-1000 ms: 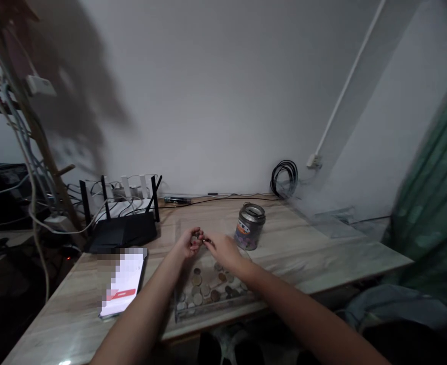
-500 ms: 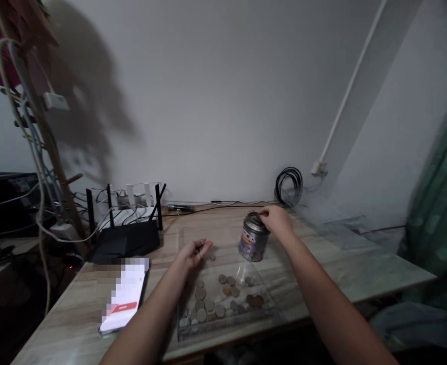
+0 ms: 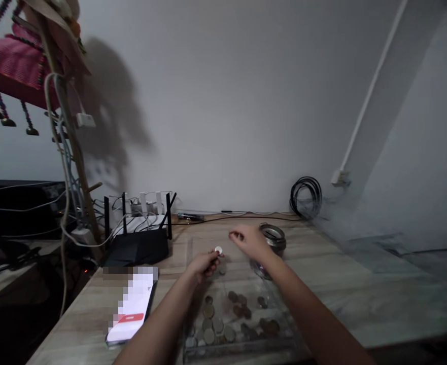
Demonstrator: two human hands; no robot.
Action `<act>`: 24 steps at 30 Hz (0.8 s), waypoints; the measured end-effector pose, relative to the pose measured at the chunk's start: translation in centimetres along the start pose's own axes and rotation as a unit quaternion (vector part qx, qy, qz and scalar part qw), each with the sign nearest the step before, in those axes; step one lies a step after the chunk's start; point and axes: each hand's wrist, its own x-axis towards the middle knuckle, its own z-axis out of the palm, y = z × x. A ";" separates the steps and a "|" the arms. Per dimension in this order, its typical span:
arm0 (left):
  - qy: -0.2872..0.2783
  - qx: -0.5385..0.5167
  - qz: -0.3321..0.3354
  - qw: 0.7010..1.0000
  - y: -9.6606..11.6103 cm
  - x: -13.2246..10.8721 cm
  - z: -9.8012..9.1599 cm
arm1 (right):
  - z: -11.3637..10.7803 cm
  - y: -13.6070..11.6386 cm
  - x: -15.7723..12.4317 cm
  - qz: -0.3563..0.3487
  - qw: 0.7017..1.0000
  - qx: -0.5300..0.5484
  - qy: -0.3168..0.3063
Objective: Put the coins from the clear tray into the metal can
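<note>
My left hand (image 3: 207, 264) pinches a pale round coin (image 3: 218, 250) upright between thumb and finger, above a clear plastic tray (image 3: 242, 350). Just to its right, my right hand (image 3: 248, 242) has its fingers curled inward and no object visible in them. It is apart from the coin. Behind the right wrist stands a round metal tin (image 3: 272, 237) with a slot in its lid; hand and forearm hide part of its body. Several coins (image 3: 218, 324), silver and brownish, lie spread in the near part of the tray.
A lit phone (image 3: 135, 309) lies left of my left forearm. Behind it sits a black router (image 3: 137, 246) with upright antennas and tangled cables. Coiled black cable (image 3: 306, 196) leans against the wall. A wooden stand (image 3: 76, 152) with a hanging pink bag (image 3: 13, 71) rises at left.
My right hand has left the tin's lid and moved left toward my left hand. The left hand, palm up before, now holds up a coin in its fingertips. The view has shifted.
</note>
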 end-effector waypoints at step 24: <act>0.073 -0.043 -0.005 0.996 0.5 -0.7 0.9 | -3.9 5.0 -2.2 0.190 0.939 -0.063 0.279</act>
